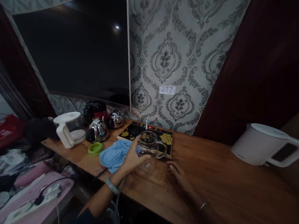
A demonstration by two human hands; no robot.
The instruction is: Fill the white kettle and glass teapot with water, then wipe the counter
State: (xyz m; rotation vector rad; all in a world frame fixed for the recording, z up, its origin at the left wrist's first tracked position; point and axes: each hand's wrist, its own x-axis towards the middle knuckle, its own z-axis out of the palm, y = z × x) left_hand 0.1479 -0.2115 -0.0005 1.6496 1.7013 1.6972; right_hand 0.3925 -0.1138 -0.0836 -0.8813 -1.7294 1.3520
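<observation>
My left hand [134, 157], with a pale bangle on its wrist, is wrapped round the left side of a clear glass pot [148, 163]. The pot stands upright near the front of the wooden table, its handle facing right and its top without a lid. Just behind its rim rises a thin metal spout [146, 121] from a black tea stove with gold flowers [166, 139]. My right hand [175, 172] rests low over the table, right of the pot and apart from it, fingers loosely bent with nothing visible in them. A blue cloth [115, 155] lies beside my left hand.
Left on the table [211, 180] are a green lid [95, 149], a steel kettle [98, 129], a smaller steel pot [115, 118] and a glass jug with white handle [65, 134]. A white electric kettle [264, 146] stands right. A power strip [33, 204] lies lower left.
</observation>
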